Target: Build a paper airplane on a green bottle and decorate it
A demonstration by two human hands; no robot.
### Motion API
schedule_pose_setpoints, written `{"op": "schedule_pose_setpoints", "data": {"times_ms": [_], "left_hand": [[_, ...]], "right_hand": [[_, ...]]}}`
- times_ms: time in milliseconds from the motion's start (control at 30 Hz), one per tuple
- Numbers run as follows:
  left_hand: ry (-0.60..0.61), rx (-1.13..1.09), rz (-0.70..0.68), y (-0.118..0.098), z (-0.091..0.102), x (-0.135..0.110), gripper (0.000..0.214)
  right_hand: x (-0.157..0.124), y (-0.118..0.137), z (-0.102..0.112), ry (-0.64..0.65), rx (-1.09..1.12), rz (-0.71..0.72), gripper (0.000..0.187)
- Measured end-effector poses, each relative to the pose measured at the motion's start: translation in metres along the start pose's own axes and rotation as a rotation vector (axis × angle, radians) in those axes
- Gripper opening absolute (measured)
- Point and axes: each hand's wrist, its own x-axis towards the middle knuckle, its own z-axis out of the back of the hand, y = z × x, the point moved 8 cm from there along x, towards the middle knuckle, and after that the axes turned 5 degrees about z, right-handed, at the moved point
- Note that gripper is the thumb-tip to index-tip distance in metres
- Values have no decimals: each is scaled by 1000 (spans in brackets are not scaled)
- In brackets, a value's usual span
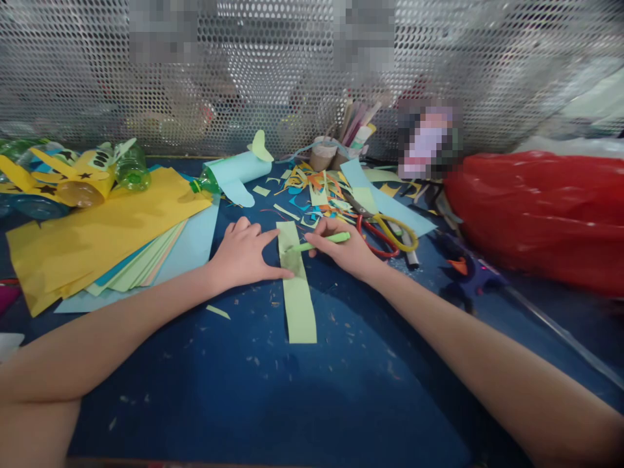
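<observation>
A pale green paper strip (300,312) lies lengthwise on the blue table, pointing toward me. My left hand (244,255) rests at its left edge, thumb and forefinger spread apart and touching the paper. In my right hand (344,247) is a light green pen (336,238), gripped between thumb and fingers. The pen's tip reaches the upper part of the strip, where a shadow falls; any mark there is too faint to tell. Just beyond my right hand lie scissors (397,233) with one red and one yellow handle loop.
Coloured paper sheets (112,227) are stacked at left, beside plastic bottles dressed in paper (88,175). A blue paper-wrapped bottle (244,170) lies behind my left hand. Paper scraps (316,188) heap up before cups of sticks (324,153). At right are a red bag (536,214) and a purple glue gun (480,276).
</observation>
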Motion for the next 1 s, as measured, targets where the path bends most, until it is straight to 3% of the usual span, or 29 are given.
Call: {"op": "schedule_pose_setpoints", "data": {"times_ms": [267, 1000], "left_hand": [[23, 5, -6, 0, 0, 1, 98], [42, 71, 1, 0, -2, 1, 99]], "right_hand": [[3, -2, -4, 56, -46, -10, 33], [4, -4, -4, 52, -67, -7, 33]]}}
